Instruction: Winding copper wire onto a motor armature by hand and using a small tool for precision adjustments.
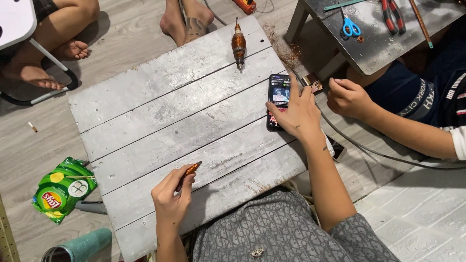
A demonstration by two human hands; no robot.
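Note:
My left hand (171, 198) rests at the near edge of a grey wooden plank board (160, 111) and grips a thin dark rod wound with copper wire (190, 172), its tip pointing up and right. My right hand (297, 115) lies flat over a black smartphone (277, 99) with a lit screen, near the board's right edge. A copper-wound motor armature (238, 44) lies alone at the far side of the board.
Another person's hand (347, 97) is closed just right of the phone, above a black cable (369, 151). A low metal table (383, 36) holds blue scissors (350, 26) and red pliers (392, 14). A green snack bag (62, 188) lies left. Bare feet (187, 22) sit beyond the board.

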